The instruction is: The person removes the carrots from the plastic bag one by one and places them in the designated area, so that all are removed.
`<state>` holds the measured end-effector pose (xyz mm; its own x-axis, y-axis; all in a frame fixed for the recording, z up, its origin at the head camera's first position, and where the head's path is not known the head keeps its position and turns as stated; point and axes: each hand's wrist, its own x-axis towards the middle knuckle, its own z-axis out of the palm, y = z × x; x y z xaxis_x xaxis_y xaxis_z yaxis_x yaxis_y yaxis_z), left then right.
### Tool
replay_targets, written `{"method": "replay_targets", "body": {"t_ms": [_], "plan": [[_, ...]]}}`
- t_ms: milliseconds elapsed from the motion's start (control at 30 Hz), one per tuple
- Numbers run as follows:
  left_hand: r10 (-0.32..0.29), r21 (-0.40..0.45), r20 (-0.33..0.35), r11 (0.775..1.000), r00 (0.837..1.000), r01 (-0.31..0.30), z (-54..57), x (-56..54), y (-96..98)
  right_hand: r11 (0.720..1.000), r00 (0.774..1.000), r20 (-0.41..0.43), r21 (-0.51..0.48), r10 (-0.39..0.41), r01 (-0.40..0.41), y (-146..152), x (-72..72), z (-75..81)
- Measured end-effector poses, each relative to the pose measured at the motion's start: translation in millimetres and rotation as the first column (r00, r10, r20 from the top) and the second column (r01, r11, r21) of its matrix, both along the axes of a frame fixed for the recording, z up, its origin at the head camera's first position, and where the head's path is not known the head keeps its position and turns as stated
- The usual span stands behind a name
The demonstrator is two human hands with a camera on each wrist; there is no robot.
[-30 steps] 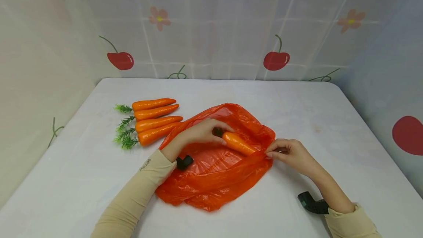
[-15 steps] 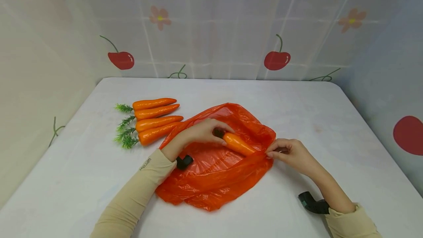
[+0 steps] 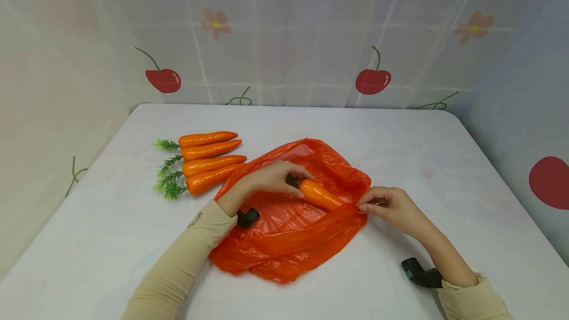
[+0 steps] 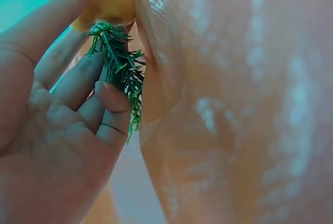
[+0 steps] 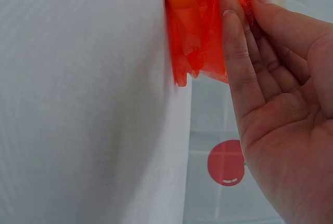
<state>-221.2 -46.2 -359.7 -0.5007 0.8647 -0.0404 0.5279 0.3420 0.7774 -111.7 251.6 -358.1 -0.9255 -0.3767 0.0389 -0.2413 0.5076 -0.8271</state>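
An orange carrot (image 3: 321,195) with a green leafy top lies at the mouth of a red plastic bag (image 3: 284,256), its tip covered by the bag's film. My left hand (image 3: 281,178) grips the carrot at its thick end; in the left wrist view the thumb and fingers close round it, and the green leaves (image 4: 119,60) hang against the palm. At the bag's right edge my right hand (image 3: 391,207) pinches the film between thumb and fingers. The right wrist view shows the pinched red film (image 5: 205,31) close up.
Several more carrots (image 3: 209,151) lie side by side at the left of the white table (image 3: 444,162), leaves pointing left. The lowest one's tip meets the bag's edge. A patterned curtain (image 3: 284,38) hangs behind the table.
The left hand and the carrot's thick end have shifted very slightly. The right hand keeps its place on the bag's edge.
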Motion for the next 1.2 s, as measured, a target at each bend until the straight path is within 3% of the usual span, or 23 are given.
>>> {"method": "replay_targets", "body": {"t_ms": [400, 600, 900, 1200], "plan": [[0.009, 0.041, 0.012, 0.999, 1.0, -0.01, 0.6, 0.8, -2.4, 1.0, 1.0, -0.02, -0.003, 0.007, -0.007, 0.2, 0.8, 0.2], [0.041, 0.052, 0.021, 0.998, 0.999, -0.042, 2.6, 2.1, -5.5, 1.0, 1.0, -0.021, -0.002, 0.008, -0.008, -0.1, 0.4, -0.1], [0.104, 0.078, -0.048, 0.992, 0.993, -0.1, 6.3, 1.9, -15.1, 1.0, 1.0, -0.021, -0.003, 0.003, -0.003, -0.6, 0.0, 0.4], [0.17, 0.164, -0.007, 0.972, 0.985, -0.166, 15.9, 3.6, -28.0, 1.0, 0.999, -0.037, 0.001, 0.012, -0.012, 0.7, 0.2, -0.3]]}}
